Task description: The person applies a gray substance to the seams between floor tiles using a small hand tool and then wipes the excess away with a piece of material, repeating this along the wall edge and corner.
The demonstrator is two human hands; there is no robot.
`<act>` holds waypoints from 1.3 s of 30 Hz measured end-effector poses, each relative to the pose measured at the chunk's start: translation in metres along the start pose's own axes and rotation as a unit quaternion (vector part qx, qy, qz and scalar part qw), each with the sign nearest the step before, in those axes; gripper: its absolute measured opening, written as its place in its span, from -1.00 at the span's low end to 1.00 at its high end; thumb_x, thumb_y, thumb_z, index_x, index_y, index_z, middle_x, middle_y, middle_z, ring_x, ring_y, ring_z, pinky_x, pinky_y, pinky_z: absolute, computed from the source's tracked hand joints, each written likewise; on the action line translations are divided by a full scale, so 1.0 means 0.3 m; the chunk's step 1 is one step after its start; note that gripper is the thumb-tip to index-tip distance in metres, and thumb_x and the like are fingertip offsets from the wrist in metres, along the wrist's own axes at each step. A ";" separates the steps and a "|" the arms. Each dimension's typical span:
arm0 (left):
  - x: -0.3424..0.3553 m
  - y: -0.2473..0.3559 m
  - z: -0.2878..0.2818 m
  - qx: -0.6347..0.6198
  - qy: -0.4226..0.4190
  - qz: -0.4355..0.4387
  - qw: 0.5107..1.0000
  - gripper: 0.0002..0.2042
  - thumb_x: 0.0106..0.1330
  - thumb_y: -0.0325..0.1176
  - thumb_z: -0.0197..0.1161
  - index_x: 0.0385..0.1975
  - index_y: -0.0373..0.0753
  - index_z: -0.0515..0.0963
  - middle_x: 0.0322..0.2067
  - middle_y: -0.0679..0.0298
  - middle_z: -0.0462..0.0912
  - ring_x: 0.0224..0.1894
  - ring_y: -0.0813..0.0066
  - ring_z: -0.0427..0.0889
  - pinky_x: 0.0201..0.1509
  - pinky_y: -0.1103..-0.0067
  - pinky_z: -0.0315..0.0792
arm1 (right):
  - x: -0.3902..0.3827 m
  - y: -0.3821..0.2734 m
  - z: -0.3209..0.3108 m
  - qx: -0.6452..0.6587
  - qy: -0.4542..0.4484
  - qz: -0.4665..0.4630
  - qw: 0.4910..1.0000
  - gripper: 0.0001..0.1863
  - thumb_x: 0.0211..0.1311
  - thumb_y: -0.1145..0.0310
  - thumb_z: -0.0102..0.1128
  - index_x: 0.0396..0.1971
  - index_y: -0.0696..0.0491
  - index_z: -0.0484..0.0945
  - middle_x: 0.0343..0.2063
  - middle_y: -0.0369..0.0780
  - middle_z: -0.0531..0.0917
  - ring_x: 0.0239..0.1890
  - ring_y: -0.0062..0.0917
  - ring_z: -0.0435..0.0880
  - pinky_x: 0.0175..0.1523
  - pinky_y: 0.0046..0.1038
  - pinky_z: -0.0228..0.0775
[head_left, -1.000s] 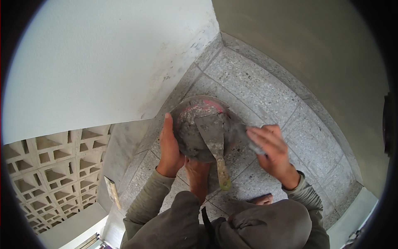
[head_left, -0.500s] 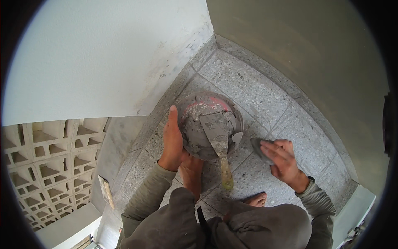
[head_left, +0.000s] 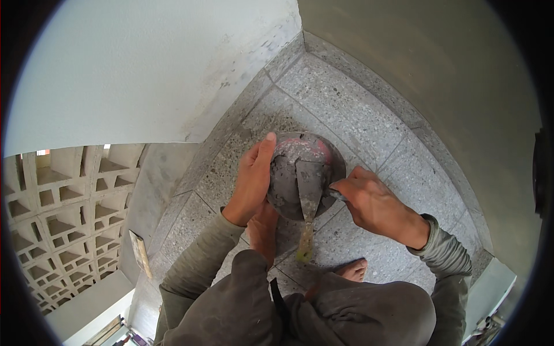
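Note:
My left hand (head_left: 253, 181) grips the left side of a round bowl (head_left: 341, 167), its thumb up along the rim. Wet grey mortar (head_left: 283, 181) coats the inside, and a pink patch shows near the far wall. Lying in the bowl is a putty knife (head_left: 309, 190), its blade on the mortar and its worn, yellow-green-tipped handle pointing back toward me over the near rim. At the right rim, my right hand (head_left: 375, 205) is closed on a small flat grey piece (head_left: 337, 195), mostly hidden by the fingers, so its exact kind is unclear.
Speckled grey floor tiles (head_left: 323, 86) meet a white wall (head_left: 144, 69) at left and a grey-green wall (head_left: 427, 69) at right. My bare feet stand near the bowl. A pale-handled flat tool (head_left: 139, 254) leans by the openwork block screen (head_left: 69, 213).
My right hand has moved left and up from above the floor to the bowl's right rim, its fingers now curled round the flat grey piece. The bowl sits slightly farther right.

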State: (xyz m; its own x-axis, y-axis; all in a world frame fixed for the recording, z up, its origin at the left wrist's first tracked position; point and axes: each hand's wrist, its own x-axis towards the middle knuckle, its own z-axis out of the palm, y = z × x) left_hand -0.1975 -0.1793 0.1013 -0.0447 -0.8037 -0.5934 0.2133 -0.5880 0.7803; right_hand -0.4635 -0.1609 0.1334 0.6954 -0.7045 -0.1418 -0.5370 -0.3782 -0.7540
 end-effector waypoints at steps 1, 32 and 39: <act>-0.006 0.005 0.010 -0.008 0.003 -0.009 1.000 -0.50 0.59 0.01 0.05 0.00 -0.41 0.60 -0.13 0.22 0.69 -0.13 0.56 0.63 0.00 0.58 0.53 | 0.001 0.006 0.005 0.016 -0.016 0.009 1.000 -0.64 -0.03 0.73 0.16 -0.14 0.28 0.56 -0.39 -0.03 0.61 -0.12 -0.10 0.56 0.00 -0.18 0.45; -0.129 -0.075 -0.172 -0.049 0.094 -0.069 0.992 -0.56 0.64 -0.06 -0.04 0.05 -0.38 0.55 -0.03 0.15 0.69 -0.01 0.45 0.67 0.12 0.50 0.55 | 0.797 0.475 0.057 0.673 0.404 0.285 0.549 -0.57 0.23 0.49 0.30 0.05 0.26 0.39 -0.08 -0.12 0.59 -0.07 -0.41 0.57 -0.06 -0.31 0.45; -0.144 -0.066 -0.239 -0.021 0.104 -0.090 0.990 -0.48 0.62 0.02 -0.07 0.16 -0.38 0.51 0.06 0.09 0.67 0.08 0.32 0.68 0.21 0.42 0.53 | 0.918 0.480 0.047 0.628 0.491 0.360 0.486 -0.61 0.20 0.56 0.31 0.00 0.22 0.39 -0.10 -0.16 0.57 -0.08 -0.41 0.55 -0.08 -0.30 0.48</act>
State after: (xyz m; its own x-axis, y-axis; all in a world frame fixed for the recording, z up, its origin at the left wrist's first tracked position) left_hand -0.1298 -0.1263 0.0974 0.1150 -0.6475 -0.7533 0.2602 -0.7122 0.6520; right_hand -0.3426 -0.4010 -0.0232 -0.3499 -0.5635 -0.7484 0.6700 0.4078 -0.6203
